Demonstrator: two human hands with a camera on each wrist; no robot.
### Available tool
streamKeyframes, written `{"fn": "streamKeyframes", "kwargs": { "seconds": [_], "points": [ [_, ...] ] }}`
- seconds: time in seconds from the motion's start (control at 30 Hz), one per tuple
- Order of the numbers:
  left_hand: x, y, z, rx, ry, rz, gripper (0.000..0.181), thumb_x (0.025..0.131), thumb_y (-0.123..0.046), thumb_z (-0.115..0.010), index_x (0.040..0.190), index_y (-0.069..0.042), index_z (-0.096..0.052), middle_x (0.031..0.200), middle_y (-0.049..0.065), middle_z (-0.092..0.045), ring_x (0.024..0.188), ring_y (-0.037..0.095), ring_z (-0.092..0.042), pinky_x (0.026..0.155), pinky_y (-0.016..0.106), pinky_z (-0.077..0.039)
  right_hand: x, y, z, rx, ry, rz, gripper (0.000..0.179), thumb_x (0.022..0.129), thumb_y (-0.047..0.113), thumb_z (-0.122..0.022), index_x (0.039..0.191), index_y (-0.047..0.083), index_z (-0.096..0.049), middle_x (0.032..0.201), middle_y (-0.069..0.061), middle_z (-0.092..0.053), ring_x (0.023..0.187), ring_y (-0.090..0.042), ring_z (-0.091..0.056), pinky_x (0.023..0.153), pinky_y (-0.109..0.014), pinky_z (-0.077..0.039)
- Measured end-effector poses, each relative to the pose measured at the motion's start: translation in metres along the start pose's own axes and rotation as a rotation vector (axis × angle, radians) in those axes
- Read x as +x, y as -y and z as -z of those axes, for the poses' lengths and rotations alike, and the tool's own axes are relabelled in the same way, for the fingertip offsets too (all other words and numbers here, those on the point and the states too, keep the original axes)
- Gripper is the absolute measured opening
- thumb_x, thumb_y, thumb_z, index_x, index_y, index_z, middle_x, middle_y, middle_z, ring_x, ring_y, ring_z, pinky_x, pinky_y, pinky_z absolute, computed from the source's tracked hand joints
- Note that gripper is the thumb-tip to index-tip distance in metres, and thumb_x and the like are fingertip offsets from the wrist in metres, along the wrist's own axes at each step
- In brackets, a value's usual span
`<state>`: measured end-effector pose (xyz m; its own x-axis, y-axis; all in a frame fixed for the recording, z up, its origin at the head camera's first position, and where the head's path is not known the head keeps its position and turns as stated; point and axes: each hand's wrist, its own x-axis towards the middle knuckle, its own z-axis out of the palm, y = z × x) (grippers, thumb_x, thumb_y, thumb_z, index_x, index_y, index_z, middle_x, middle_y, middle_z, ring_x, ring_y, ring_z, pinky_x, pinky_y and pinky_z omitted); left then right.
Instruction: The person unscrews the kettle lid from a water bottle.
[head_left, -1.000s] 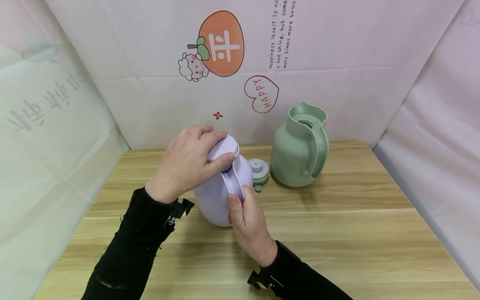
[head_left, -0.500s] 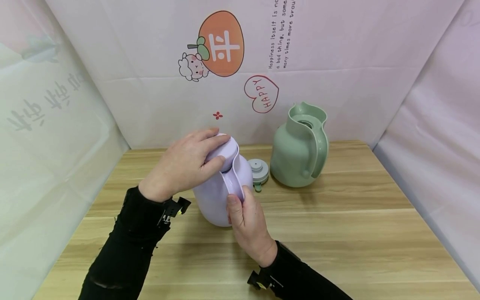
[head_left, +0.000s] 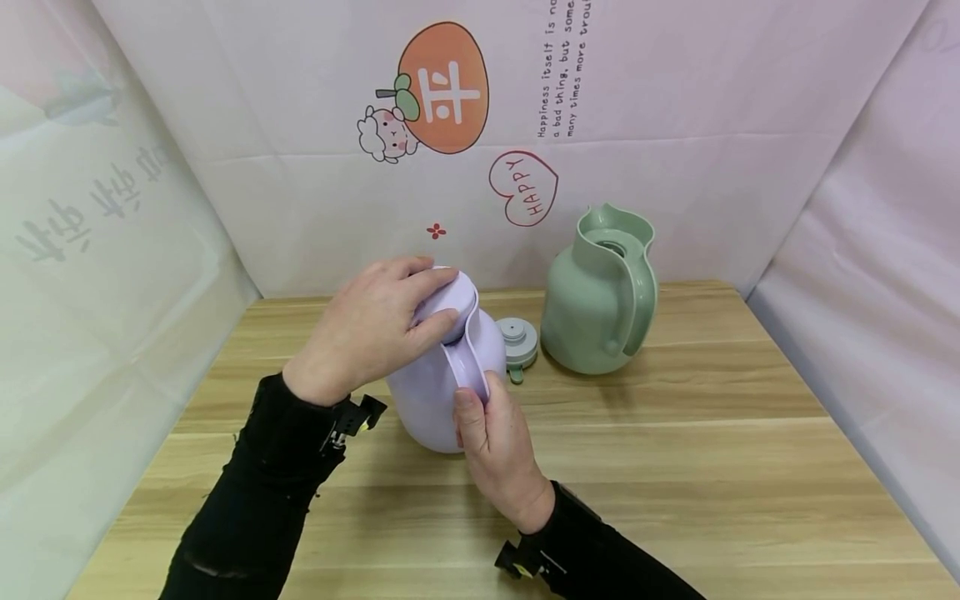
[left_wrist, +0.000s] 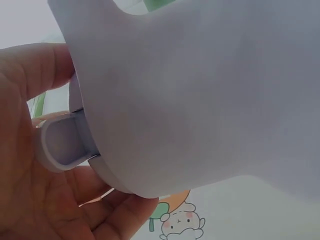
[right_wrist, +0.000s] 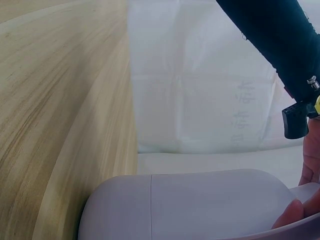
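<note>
A lavender thermos jug (head_left: 423, 408) stands upright on the wooden table. From above, my left hand (head_left: 367, 325) grips its round lavender lid (head_left: 453, 304), thumb on the near side and fingers over the far side. The left wrist view shows a tab (left_wrist: 62, 142) of the lid sticking out toward the palm. My right hand (head_left: 498, 454) is wrapped around the jug's handle (head_left: 467, 367). Most of the lid's far side is hidden under the left hand.
A green thermos jug (head_left: 592, 308) with an uncovered mouth stands to the right. Between the jugs lies a grey stopper (head_left: 516, 340) with a green tab, partly behind the lavender jug. White printed cloth (head_left: 300, 208) encloses the table's (head_left: 675, 467) back and sides.
My left hand has shifted slightly left on the lid, its thumb pulling back, then a little forward again. The right hand, lavender jug, green jug and stopper have stayed put.
</note>
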<state>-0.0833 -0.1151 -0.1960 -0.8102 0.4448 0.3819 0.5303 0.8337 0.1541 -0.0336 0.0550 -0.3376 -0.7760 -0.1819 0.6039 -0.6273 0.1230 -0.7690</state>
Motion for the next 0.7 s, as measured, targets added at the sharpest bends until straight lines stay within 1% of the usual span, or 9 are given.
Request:
{"fn": "streamKeyframes", "kwargs": {
  "seconds": [0.17,0.33,0.57,0.7],
  "points": [
    [0.0002,-0.0018,-0.0025,0.024,-0.033,0.006,0.05,0.098,-0.045,-0.061,0.137,-0.014,-0.07,0.136,0.012,-0.067,0.126,0.032,-0.063,0.106,0.05,-0.048,-0.0003,0.0004,0.0002,0.003,0.003,-0.006,0.024,0.113,0.018,-0.043,0.091,0.009,-0.046,0.064,0.004,-0.05,0.054,-0.002,-0.047,0.049,-0.021,-0.042],
    [0.0004,-0.0031,-0.0037,0.044,-0.04,0.02,0.052,0.098,-0.048,-0.061,0.137,-0.014,-0.07,0.137,0.011,-0.067,0.129,0.028,-0.061,0.104,0.046,-0.047,-0.0004,0.0003,0.0004,0.004,0.005,-0.009,0.023,0.113,0.017,-0.044,0.091,0.009,-0.046,0.064,0.004,-0.05,0.055,-0.002,-0.047,0.049,-0.022,-0.042],
    [0.0018,-0.0042,-0.0049,0.052,-0.062,0.033,0.053,0.096,-0.052,-0.063,0.133,-0.014,-0.072,0.13,0.011,-0.07,0.124,0.029,-0.063,0.103,0.046,-0.047,-0.0004,-0.0003,0.0001,0.005,0.005,-0.005,0.023,0.112,0.016,-0.044,0.091,0.009,-0.046,0.064,0.004,-0.05,0.054,-0.002,-0.047,0.048,-0.022,-0.042],
    [0.0018,-0.0044,-0.005,0.047,-0.06,0.045,0.053,0.096,-0.052,-0.064,0.133,-0.015,-0.072,0.131,0.012,-0.07,0.122,0.031,-0.064,0.102,0.048,-0.049,-0.0002,-0.0003,0.0,0.005,0.007,-0.004,0.023,0.112,0.016,-0.044,0.091,0.009,-0.046,0.064,0.004,-0.05,0.054,-0.002,-0.047,0.048,-0.022,-0.042]
  ]
}}
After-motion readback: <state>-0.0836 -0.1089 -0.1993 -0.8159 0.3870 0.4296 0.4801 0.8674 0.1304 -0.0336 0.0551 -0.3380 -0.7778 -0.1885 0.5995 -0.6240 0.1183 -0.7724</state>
